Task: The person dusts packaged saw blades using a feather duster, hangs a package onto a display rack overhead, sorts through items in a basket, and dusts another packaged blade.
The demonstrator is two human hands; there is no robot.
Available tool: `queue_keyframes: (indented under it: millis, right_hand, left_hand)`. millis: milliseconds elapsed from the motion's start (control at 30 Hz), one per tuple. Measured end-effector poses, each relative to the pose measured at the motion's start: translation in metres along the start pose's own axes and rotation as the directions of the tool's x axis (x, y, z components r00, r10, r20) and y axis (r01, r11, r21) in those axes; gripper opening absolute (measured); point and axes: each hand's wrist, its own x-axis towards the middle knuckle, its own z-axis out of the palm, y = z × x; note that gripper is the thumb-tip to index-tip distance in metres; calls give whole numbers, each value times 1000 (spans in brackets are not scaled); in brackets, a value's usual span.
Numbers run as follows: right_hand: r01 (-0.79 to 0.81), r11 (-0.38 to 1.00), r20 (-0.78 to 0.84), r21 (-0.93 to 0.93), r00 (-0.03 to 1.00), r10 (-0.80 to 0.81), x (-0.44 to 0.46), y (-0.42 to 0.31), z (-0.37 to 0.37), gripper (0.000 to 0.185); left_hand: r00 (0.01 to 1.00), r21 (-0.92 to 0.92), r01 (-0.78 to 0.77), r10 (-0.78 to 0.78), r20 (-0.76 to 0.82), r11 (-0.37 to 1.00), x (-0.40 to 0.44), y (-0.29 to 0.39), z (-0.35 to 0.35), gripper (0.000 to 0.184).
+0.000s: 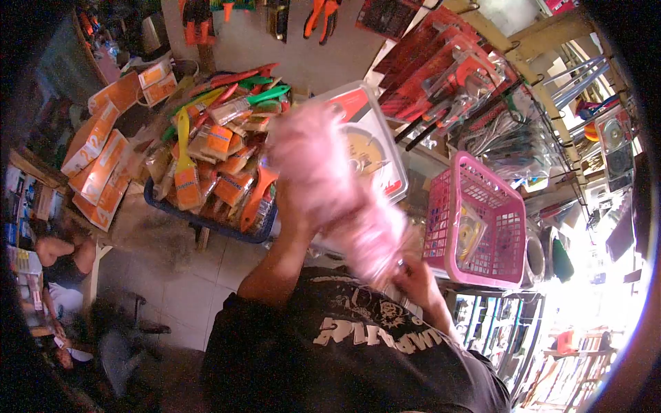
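A pink cloth [323, 165], smeared by motion, stretches between my two hands in front of my chest. My left hand [299, 206] grips its upper part, with the fingers mostly hidden behind the fabric. At the lower right end, my right hand [413, 277] is closed on the cloth. Behind the cloth lies a clear plastic case [392, 138] with a round disc in it. Left of my left hand, a dark blue basket [206, 229] is heaped with paint brushes [224, 144] in yellow, green, red and orange.
A pink plastic basket [451, 227] with a packaged disc inside stands at the right. Orange-printed cardboard sleeves [103, 172] lie at the left. Red-handled tools [454, 76] in packaging hang at upper right, pliers [322, 19] at the top. Another person [65, 261] is at far left.
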Motion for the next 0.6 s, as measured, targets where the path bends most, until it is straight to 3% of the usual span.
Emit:
queue_keyframes:
  millis: [33, 67, 100, 133, 167, 200, 233, 267, 300, 333, 367, 400, 467, 533, 600]
  right_hand:
    - [-111, 992, -36, 65, 993, 113, 1, 6, 0, 26]
    - [-222, 966, -67, 129, 970, 232, 1, 13, 0, 26]
    - [-226, 949, -94, 219, 963, 251, 0, 13, 3, 27]
    - [-284, 941, -19, 182, 956, 292, -3, 18, 6, 28]
    - [-103, 993, 1, 52, 995, 103, -3, 7, 5, 29]
    - [91, 993, 48, -75, 995, -87, -2, -3, 5, 30]
    - [116, 988, -3, -106, 993, -117, 0, 8, 9, 31]
    - [28, 999, -9, 44, 1000, -27, 3, 8, 6, 31]
    - [-68, 979, -2, 194, 998, 70, 6, 8, 4, 31]
    - [-171, 924, 19, 343, 984, 176, 6, 9, 4, 31]
    - [-255, 926, 27, 278, 966, 257, 7, 2, 3, 31]
    - [-284, 946, 70, 156, 959, 276, 4, 10, 4, 30]
    - [79, 984, 159, -162, 986, -53, 5, 2, 4, 31]
    - [-74, 997, 53, -6, 996, 74, 6, 1, 4, 33]
    - [-254, 935, -25, 246, 963, 268, 10, 17, 1, 34]
  left_hand:
    - [819, 616, 95, 290, -495, 782, -5, -2, 28, 43]
    - [414, 801, 512, 729, -546, 309, 9, -16, 57, 41]
    - [400, 803, 490, 730, -554, 340, 21, -27, 62, 40]
    - [591, 703, 238, 475, -653, 670, 6, -17, 50, 41]
    - [793, 411, 46, 218, -570, 910, -26, 6, 27, 44]
    - [944, 7, -29, 30, -329, 1000, -57, 28, 3, 47]
    - [933, 94, -15, 48, -355, 995, -53, 26, 5, 49]
    - [922, 179, 4, 65, -382, 984, -48, 24, 7, 50]
    - [716, 659, 191, 356, -601, 728, -9, -3, 40, 48]
    - [466, 804, 522, 693, -549, 286, 12, -19, 61, 47]
    - [459, 765, 515, 630, -627, 386, 12, -19, 62, 46]
    - [537, 748, 437, 522, -663, 500, -10, -8, 53, 48]
    - [698, 648, 282, 312, -644, 707, -96, 35, 20, 51]
    - [685, 702, 280, 375, -624, 655, -86, 26, 28, 50]
    - [484, 813, 477, 673, -559, 333, 7, -20, 68, 45]
